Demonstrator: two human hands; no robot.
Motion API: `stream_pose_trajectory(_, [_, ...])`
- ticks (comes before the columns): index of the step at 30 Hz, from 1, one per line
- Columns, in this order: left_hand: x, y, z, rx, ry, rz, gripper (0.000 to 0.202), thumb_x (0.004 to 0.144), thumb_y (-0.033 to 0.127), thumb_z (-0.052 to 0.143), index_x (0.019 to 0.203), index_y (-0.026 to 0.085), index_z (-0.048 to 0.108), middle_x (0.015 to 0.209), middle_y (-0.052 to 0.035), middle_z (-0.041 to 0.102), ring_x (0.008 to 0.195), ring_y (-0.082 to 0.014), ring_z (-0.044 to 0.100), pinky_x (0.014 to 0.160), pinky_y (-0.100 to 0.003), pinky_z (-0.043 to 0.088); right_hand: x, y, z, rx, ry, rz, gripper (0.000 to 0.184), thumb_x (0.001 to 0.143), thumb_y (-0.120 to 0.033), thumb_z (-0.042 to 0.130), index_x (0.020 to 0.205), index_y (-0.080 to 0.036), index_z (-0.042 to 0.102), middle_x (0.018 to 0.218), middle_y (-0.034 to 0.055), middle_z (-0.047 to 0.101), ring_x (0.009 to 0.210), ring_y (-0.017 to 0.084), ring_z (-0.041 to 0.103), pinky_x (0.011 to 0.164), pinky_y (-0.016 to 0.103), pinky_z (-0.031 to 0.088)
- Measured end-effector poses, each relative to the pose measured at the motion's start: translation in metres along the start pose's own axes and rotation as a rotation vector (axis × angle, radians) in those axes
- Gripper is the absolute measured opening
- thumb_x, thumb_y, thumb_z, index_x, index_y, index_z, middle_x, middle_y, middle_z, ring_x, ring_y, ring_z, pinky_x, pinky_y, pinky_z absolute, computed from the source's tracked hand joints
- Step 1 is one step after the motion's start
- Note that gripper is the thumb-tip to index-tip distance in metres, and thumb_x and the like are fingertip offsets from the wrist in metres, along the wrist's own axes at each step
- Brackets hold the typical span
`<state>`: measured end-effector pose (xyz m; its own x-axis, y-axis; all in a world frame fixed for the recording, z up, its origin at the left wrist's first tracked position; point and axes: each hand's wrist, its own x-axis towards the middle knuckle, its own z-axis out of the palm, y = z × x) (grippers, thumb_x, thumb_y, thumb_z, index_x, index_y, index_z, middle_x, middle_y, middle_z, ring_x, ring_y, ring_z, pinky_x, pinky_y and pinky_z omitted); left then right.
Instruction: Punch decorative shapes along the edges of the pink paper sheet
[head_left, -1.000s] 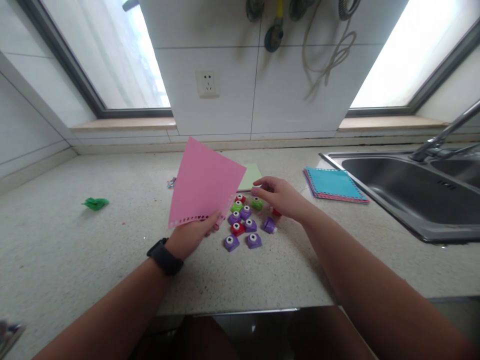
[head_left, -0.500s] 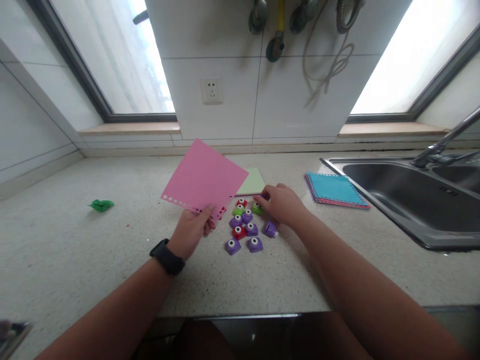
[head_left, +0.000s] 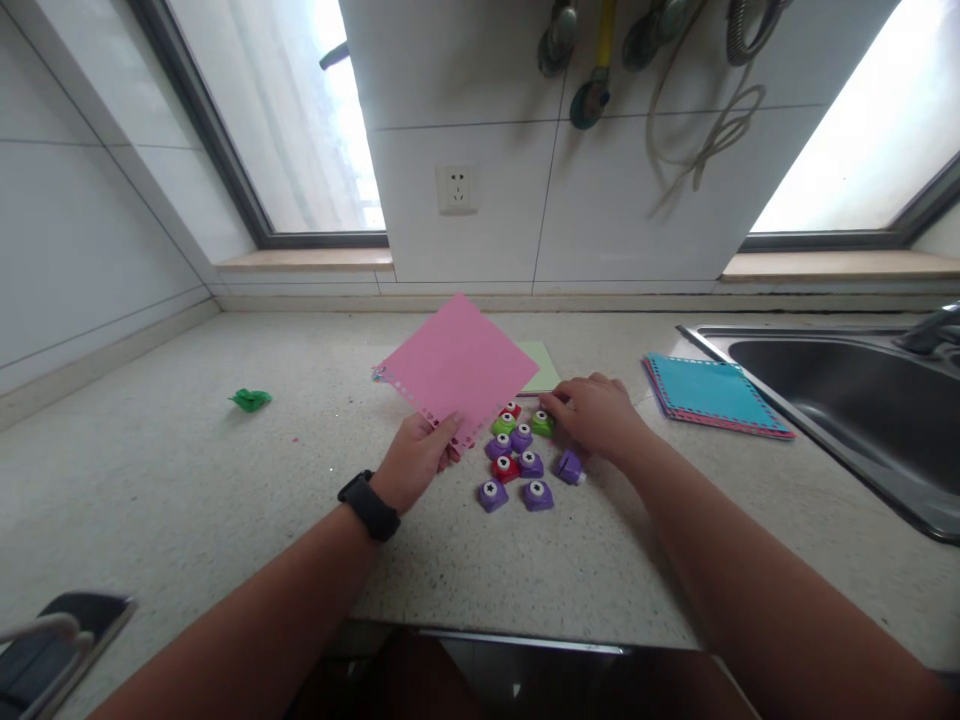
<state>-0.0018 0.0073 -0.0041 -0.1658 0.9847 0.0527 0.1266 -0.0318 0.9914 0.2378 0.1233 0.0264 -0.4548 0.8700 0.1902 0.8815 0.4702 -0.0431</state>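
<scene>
My left hand (head_left: 421, 458), with a black watch on the wrist, pinches a pink sheet of paper (head_left: 461, 358) by its lower corner. Small punched holes run along the sheet's two lower edges. Several small craft punches lie in a cluster right of that hand: purple (head_left: 538, 494), red (head_left: 505, 468) and green (head_left: 542, 424). My right hand (head_left: 596, 415) rests at the cluster's back right, fingers curled together. What lies under its fingertips is hidden. One purple punch (head_left: 570, 467) lies on its side near the right wrist.
Behind the punches lies a pale green paper stack (head_left: 541, 365), partly covered by the pink sheet. Blue and pink punched sheets (head_left: 712, 392) are stacked beside the steel sink (head_left: 847, 400). A crumpled green item (head_left: 251, 400) sits at left on the speckled counter (head_left: 300, 540).
The view has turned slightly left, so everything sits farther right. The pink sheet has rotated in my left hand, its holed left edge now steeper. My right hand stays beside the punches.
</scene>
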Motion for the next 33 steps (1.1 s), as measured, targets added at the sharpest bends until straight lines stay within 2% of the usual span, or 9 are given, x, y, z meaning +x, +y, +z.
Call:
stream_pose_trajectory(4, [0.000,-0.001,-0.001,0.018,-0.025,0.004,0.043,0.090,0.049,0.059,0.065,0.015,0.061,0.051,0.0007,0.057,0.043,-0.0094,0.045,0.045,-0.023,0.031,0.002,0.013,-0.008,0.098,0.090,0.086,0.038,0.096,-0.044,0.044,0.096,-0.022,0.076,0.099,0.0095,0.077,0.098,0.032,0.063,0.083,0.042,0.038])
stream_pose_trajectory(8, [0.001,-0.003,-0.002,0.035,-0.052,0.020,0.043,0.092,0.049,0.056,0.066,0.014,0.062,0.052,0.0003,0.056,0.045,-0.0096,0.044,0.046,-0.024,0.031,0.004,0.028,-0.013,0.152,0.196,0.203,0.037,0.095,-0.041,0.045,0.097,-0.020,0.076,0.096,0.0103,0.077,0.089,0.028,0.066,0.075,0.037,0.041])
stream_pose_trajectory(15, [0.003,-0.007,-0.002,0.061,-0.059,0.034,0.047,0.092,0.051,0.056,0.062,0.015,0.059,0.049,0.0013,0.054,0.043,-0.0089,0.042,0.045,-0.023,0.029,0.009,0.045,-0.006,0.192,0.140,0.244,0.033,0.093,-0.034,0.046,0.098,-0.018,0.075,0.100,0.0137,0.076,0.093,0.028,0.068,0.074,0.035,0.044])
stream_pose_trajectory(20, [0.002,-0.008,-0.002,0.029,-0.006,0.013,0.044,0.091,0.051,0.057,0.065,0.015,0.058,0.048,0.0023,0.054,0.042,-0.0082,0.042,0.043,-0.021,0.029,0.009,0.050,-0.008,0.259,0.169,0.229,0.030,0.093,-0.031,0.047,0.098,-0.017,0.074,0.101,0.0132,0.076,0.094,0.028,0.068,0.077,0.035,0.044])
stream_pose_trajectory(23, [0.002,-0.009,-0.001,-0.019,0.015,0.010,0.041,0.091,0.051,0.057,0.071,0.015,0.058,0.052,0.0025,0.056,0.043,-0.0081,0.043,0.042,-0.020,0.030,0.004,0.054,-0.020,0.283,0.109,0.129,0.027,0.092,-0.032,0.050,0.092,-0.018,0.073,0.094,0.0113,0.076,0.084,0.024,0.067,0.071,0.034,0.044])
stream_pose_trajectory(26, [0.003,-0.010,-0.001,-0.084,0.012,0.014,0.040,0.091,0.052,0.057,0.076,0.015,0.059,0.056,0.0021,0.058,0.044,-0.0079,0.045,0.042,-0.020,0.031,-0.004,0.054,-0.035,0.319,-0.053,-0.093,0.027,0.091,-0.041,0.056,0.085,-0.021,0.072,0.081,0.0061,0.073,0.070,0.020,0.063,0.064,0.032,0.042])
stream_pose_trajectory(28, [0.003,-0.011,0.000,-0.108,0.025,0.004,0.040,0.090,0.052,0.059,0.077,0.015,0.059,0.056,0.0020,0.058,0.045,-0.0080,0.045,0.042,-0.020,0.031,-0.007,0.050,-0.039,0.336,-0.101,-0.194,0.024,0.091,-0.041,0.059,0.087,-0.022,0.073,0.080,0.0042,0.071,0.069,0.019,0.062,0.065,0.032,0.043])
stream_pose_trajectory(30, [0.003,-0.010,0.000,-0.112,0.046,-0.012,0.041,0.090,0.053,0.059,0.077,0.015,0.059,0.055,0.0018,0.057,0.044,-0.0082,0.046,0.041,-0.020,0.031,-0.008,0.039,-0.036,0.297,-0.010,-0.243,0.021,0.091,-0.039,0.061,0.090,-0.022,0.073,0.085,0.0052,0.071,0.076,0.020,0.062,0.070,0.033,0.045])
stream_pose_trajectory(33, [0.003,-0.008,0.001,-0.116,0.069,-0.022,0.043,0.089,0.054,0.059,0.075,0.014,0.060,0.053,0.0014,0.057,0.043,-0.0079,0.044,0.041,-0.020,0.030,-0.005,0.015,-0.020,0.257,0.144,-0.322,0.022,0.095,-0.035,0.058,0.103,-0.020,0.071,0.098,0.0082,0.072,0.095,0.024,0.061,0.085,0.036,0.045])
